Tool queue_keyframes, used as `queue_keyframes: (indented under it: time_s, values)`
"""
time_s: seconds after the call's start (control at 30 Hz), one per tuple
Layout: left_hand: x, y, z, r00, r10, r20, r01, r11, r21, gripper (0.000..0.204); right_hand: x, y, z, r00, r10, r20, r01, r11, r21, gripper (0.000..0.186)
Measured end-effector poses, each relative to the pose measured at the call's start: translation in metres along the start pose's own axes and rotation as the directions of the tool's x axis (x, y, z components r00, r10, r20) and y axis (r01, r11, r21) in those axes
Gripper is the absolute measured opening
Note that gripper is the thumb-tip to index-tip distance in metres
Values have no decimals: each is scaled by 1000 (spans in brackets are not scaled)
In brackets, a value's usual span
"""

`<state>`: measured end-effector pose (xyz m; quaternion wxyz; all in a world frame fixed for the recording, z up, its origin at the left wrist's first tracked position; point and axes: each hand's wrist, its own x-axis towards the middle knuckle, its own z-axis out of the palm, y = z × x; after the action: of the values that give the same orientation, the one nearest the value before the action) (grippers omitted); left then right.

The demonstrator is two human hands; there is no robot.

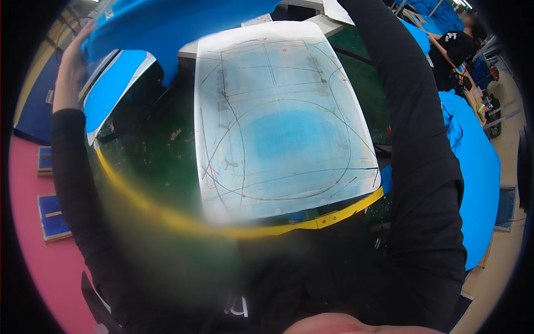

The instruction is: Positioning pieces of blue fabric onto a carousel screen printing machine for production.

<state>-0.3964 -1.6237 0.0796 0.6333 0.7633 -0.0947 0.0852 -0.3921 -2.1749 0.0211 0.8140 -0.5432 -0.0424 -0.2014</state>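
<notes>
The fingers of the left hand [77, 49] are grasping a blue cloth [167, 28] near its left end, though blur and the cloth itself are hiding how they are closing; the right hand is lying beyond the view, so the state of its fingers cannot be told, while the right arm [414, 106] is stretching up past the top edge. The cloth is hanging in the air beyond the far left corner of a white board [283, 83], one part drooping beside that corner and another running out of sight at the top. The board is lying with its near edge toward the wearer's body, showing curved and straight dark lines and a blue-tinted patch at its middle. A yellow rim [295, 227] is curving past the board's near edge and around to the left, with a dark green surface [150, 145] showing beside the board. Beyond the board's left edge, a second blue cloth [114, 86] is covering a pale-edged panel [92, 135]. Farther left, blue framed panels [54, 217] are resting over a pink floor [33, 278]. Beyond the right arm, a large blue cloth heap [473, 183] is spreading, and behind it a person in a dark shirt [453, 47] is standing or sitting, which cannot be told.
</notes>
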Motion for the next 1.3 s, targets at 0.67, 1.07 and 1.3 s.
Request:
queue_keyframes:
  time_s: [0.67, 1.07, 1.3]
  values:
    - [-218, -199, 140, 757, -489, 433, 515, 855, 65, 79, -294, 102, -154, 921, 296, -252, -383, 803, -457, 71]
    - [-281, -230, 111, 695, -545, 468, 534, 828, 172, 89, -415, 124, -148, 899, 305, -314, -412, 833, -370, 84]
    - [-309, -234, 112, 686, -547, 479, 518, 830, 207, 88, -441, 125, -156, 905, 289, -311, -403, 817, -412, 84]
